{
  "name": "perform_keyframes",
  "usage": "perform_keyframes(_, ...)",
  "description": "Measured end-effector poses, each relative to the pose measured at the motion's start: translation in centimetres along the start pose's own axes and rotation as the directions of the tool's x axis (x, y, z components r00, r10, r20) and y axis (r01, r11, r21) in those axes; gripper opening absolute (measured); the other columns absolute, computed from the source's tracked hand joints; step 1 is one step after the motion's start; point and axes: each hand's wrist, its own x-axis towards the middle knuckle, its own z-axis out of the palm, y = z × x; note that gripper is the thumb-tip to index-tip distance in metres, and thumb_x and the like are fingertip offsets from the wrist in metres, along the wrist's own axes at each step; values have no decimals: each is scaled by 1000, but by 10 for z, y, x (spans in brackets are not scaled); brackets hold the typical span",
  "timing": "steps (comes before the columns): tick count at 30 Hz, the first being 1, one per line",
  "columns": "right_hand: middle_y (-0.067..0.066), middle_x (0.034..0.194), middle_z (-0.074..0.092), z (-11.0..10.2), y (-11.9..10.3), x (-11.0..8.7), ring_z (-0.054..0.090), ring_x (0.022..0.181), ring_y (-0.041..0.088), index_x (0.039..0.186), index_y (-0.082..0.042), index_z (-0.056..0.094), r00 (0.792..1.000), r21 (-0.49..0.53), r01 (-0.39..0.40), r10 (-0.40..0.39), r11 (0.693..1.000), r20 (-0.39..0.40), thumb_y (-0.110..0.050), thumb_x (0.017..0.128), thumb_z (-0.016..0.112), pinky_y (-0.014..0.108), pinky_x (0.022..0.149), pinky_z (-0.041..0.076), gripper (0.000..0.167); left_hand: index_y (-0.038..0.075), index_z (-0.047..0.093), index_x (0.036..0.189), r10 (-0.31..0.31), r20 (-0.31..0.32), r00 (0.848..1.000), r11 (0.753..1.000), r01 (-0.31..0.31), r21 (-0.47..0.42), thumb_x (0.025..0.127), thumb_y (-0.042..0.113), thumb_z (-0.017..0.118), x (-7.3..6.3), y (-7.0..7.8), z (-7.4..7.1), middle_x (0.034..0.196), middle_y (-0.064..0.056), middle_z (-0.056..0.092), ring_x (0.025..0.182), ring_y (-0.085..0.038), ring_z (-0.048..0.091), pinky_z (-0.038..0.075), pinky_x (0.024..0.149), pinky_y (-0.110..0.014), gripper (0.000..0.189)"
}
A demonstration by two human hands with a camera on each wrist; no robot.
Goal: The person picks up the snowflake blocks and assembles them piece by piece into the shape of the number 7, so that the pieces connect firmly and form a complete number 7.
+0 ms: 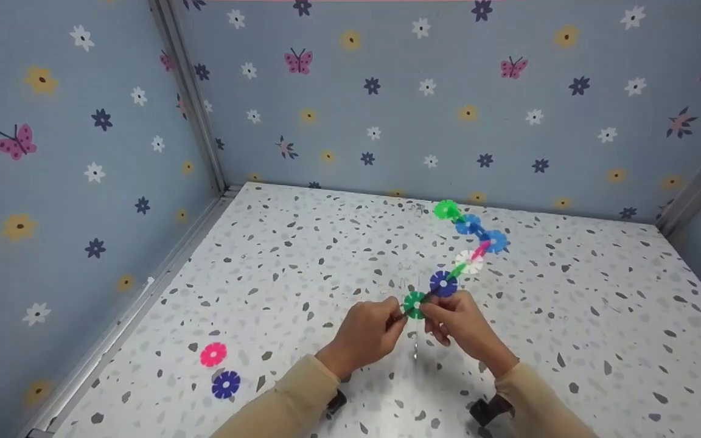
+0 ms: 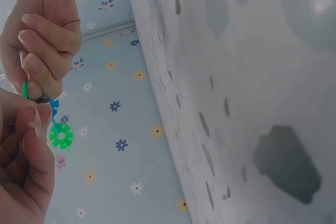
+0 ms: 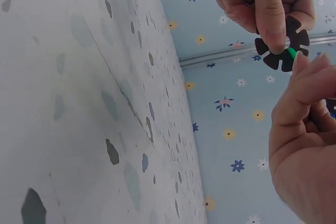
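Observation:
In the head view, my left hand (image 1: 370,334) pinches a black notched disc (image 3: 299,39), best seen in the right wrist view. That disc meets a green notched disc (image 1: 411,299), which my right hand (image 1: 463,325) pinches from the other side. From the green disc a chain of interlocked flower-shaped discs runs away to the back right. It includes a dark blue disc (image 1: 435,281), a white disc (image 1: 463,264), two blue discs and a bright green disc (image 1: 445,212) at the far end. Fingers partly hide the joint between black and green.
A loose pink disc (image 1: 213,354) and a loose dark blue disc (image 1: 218,384) lie to the left on the speckled white tabletop (image 1: 302,261). Blue flower-patterned panels (image 1: 399,131) with metal corner posts stand at the back and sides.

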Motion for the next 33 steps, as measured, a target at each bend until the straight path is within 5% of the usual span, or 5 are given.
perform_keyframes(9,16,73,60,-3,-1,-3,51,51,14,91,16,56,1000,10,-12,13,1000,-25,-15,100,59,23,42,43,32,7,60,88,-69,50,996,998,69,12,89,8,70,1,-1,-9,68,0,60,55,-3,46,36,50,-13,11)
perform_keyframes(21,15,74,60,-9,4,-8,51,53,15,89,11,56,998,14,-28,29,999,-51,-9,99,57,24,43,45,22,8,64,108,-308,131,943,940,279,197,88,17,74,-45,-39,-80,94,-3,63,67,-11,53,48,59,-26,24)
perform_keyframes(24,18,74,59,-10,6,-8,50,52,15,88,9,56,998,24,-28,29,999,-61,-10,99,58,24,43,45,22,8,64,114,-451,142,881,877,408,254,89,20,74,-61,-52,-103,107,-4,59,61,-12,51,47,57,-28,29)
perform_keyframes(30,20,73,58,-12,8,-11,49,50,14,86,16,53,998,48,1,2,999,-57,-11,99,59,23,42,43,30,6,57,128,-755,181,630,648,672,360,90,22,73,-94,-77,-155,120,-13,48,60,-18,51,45,55,-33,44)
perform_keyframes(33,15,72,59,-13,10,-12,50,50,14,88,18,52,999,49,6,-3,999,-48,-11,99,59,23,43,44,31,1,53,131,-825,198,530,561,718,413,89,24,73,-109,-84,-179,121,-22,44,65,-22,53,46,56,-37,51)
